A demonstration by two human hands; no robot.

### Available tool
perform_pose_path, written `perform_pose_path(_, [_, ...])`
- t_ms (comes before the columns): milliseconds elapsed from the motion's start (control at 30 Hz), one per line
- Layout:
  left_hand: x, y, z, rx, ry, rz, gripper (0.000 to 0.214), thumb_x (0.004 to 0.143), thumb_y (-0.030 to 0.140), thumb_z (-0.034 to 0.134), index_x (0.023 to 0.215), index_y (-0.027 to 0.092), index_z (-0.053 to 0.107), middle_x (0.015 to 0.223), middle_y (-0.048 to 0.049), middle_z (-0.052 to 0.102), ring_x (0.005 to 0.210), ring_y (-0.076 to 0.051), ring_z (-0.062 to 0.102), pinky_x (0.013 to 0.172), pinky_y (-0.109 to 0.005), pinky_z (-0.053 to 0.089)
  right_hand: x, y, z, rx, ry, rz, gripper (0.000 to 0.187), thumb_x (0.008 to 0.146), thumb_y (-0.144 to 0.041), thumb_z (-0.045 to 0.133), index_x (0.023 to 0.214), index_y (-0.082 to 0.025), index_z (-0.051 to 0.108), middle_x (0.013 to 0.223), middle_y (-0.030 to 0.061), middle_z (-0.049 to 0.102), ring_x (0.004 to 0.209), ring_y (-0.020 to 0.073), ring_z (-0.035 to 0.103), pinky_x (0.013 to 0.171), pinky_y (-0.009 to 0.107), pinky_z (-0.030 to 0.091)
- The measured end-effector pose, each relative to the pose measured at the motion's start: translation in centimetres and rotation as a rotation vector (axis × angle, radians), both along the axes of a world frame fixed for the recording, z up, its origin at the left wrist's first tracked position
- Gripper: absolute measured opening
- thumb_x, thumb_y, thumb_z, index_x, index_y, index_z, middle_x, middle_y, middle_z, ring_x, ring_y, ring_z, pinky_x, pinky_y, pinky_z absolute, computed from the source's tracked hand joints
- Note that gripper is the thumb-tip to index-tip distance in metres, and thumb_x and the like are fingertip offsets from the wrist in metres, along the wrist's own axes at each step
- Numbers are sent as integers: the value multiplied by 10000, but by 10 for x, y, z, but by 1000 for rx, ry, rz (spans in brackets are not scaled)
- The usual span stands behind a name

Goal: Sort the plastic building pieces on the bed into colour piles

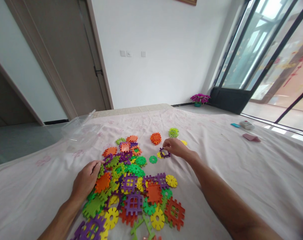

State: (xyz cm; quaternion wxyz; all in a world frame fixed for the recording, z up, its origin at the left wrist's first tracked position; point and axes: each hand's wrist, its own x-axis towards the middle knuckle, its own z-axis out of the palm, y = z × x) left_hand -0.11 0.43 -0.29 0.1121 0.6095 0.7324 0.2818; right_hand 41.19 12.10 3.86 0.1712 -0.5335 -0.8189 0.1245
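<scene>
My right hand (175, 147) is closed in a pinch on a dark purple square frame piece (164, 153) with notched edges, just above the sheet. A yellow piece (159, 155) shows partly behind it, and a green notched disc (153, 159) lies to its left. My left hand (85, 178) rests at the left edge of a pile of plastic interlocking pieces, its fingers reaching over green pieces and partly hidden. In the pile are orange squares (154, 193), purple window pieces (133, 203) and yellow discs (157, 218).
Beyond my right hand sit a stack of orange discs (155, 138) and a lime-green stack (173, 132). A clear plastic bag (82, 128) lies at the far left of the pale sheet (216, 146). At the right are a white object (246, 125) and a pink cloth (251, 137).
</scene>
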Motion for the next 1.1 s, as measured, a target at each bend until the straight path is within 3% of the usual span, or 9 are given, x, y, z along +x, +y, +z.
perform_pose_path(200, [-1,1,-1,27,4,-16,382,917,447,361,1092,285,659,1161,17,697,1059,-181,628,875,-238,433,11,6,-8,210,-103,-158,205,844,-236,547,981,-222,699,1034,51,695,987,202,594,847,281,409])
perform_pose_path(333, [-2,1,-2,21,0,-14,388,920,454,356,1099,283,654,1168,10,694,1065,-183,623,877,-243,431,24,12,-19,166,-185,-257,253,841,-257,556,1054,-233,689,1109,60,679,1065,230,560,927,319,386])
perform_pose_path(467, [-1,0,0,12,-6,-10,384,918,450,357,1095,280,653,1172,7,693,1064,-183,623,877,-241,432,32,15,-27,109,-204,-233,247,845,-217,526,1012,-236,707,1078,48,685,1039,203,572,936,289,374])
perform_pose_path(700, [1,0,2,18,-4,-12,381,917,449,356,1079,282,658,1163,2,699,1052,-189,631,870,-249,440,43,19,-33,166,-187,-262,228,859,-187,516,945,-234,722,1035,52,695,991,205,572,843,278,384])
perform_pose_path(1100, [0,0,0,40,-9,-22,388,921,446,355,1084,279,664,1152,6,700,1051,-183,630,881,-249,434,46,19,-36,171,-169,-324,230,846,-157,516,916,-228,724,1040,64,691,995,208,560,831,287,371])
